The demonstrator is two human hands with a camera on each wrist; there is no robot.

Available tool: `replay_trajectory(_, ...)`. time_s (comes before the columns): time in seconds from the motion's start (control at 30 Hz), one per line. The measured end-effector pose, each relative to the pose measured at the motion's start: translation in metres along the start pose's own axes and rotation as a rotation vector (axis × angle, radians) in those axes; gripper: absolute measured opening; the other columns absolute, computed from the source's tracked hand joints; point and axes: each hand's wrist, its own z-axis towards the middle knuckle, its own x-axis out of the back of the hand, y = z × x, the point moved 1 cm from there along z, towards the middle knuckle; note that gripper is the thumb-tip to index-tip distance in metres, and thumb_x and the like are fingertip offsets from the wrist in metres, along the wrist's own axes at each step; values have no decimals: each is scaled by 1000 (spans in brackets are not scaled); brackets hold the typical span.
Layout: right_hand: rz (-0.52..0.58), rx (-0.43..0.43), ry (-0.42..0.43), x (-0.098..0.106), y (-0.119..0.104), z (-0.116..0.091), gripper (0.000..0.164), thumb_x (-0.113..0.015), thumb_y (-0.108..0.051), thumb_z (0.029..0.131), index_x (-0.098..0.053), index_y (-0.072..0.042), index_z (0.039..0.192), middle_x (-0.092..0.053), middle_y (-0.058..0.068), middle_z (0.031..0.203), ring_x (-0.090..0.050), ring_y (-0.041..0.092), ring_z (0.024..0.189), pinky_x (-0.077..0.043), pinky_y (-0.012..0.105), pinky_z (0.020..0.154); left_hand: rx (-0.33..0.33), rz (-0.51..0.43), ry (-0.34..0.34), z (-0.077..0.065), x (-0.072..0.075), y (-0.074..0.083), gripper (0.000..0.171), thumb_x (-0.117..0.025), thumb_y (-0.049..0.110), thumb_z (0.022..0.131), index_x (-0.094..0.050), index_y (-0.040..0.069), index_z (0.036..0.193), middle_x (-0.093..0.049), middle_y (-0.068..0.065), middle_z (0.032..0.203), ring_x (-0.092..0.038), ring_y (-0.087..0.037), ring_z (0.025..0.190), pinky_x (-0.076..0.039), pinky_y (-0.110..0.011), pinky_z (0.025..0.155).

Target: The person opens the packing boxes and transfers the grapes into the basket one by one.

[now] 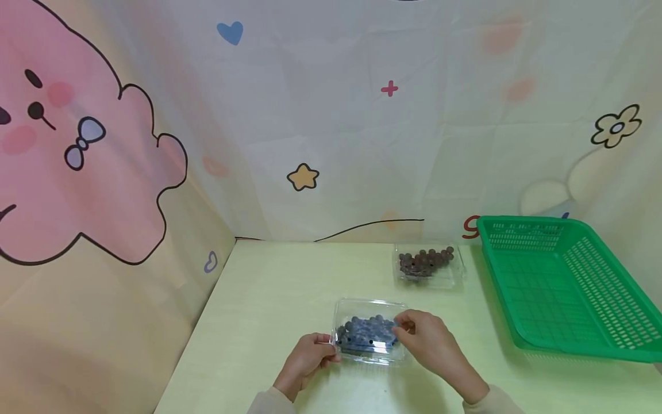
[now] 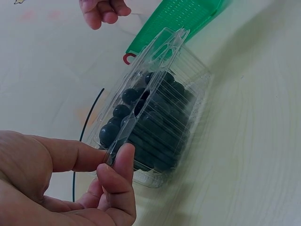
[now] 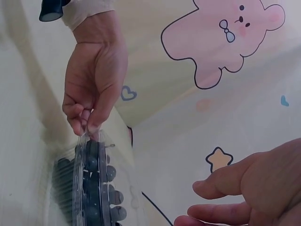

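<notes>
A clear plastic clamshell box (image 1: 368, 357) of dark grapes (image 2: 153, 127) is tilted up off the table in front of me. My left hand (image 1: 310, 356) pinches its left edge between thumb and fingers, close up in the left wrist view. At the box's right side is my right hand (image 1: 426, 339). In the right wrist view that right hand (image 3: 249, 193) holds nothing, its thumb and fingers apart and clear of the plastic. The lid of the box appears closed over the grapes.
A second clear box (image 1: 445, 280) with reddish-dark grapes stands at the back, against the printed cloth backdrop (image 1: 351, 144). To the right sits a green plastic basket (image 1: 517, 322) with slotted sides. All rest on a pale wooden table (image 1: 269, 287).
</notes>
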Motion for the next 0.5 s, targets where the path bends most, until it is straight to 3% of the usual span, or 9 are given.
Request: replay_trajectory(0.5,-2,86,5,-11,-23,0,15,-76,-8,91,-76,-6,106,-71,-3,93,-64,14,82,-56,39,72,-12,-6,6,-1,0,1,28,-61,-3,91,-58,-14,117,-69,-10,91,-67,-10,72,-47,-18,61)
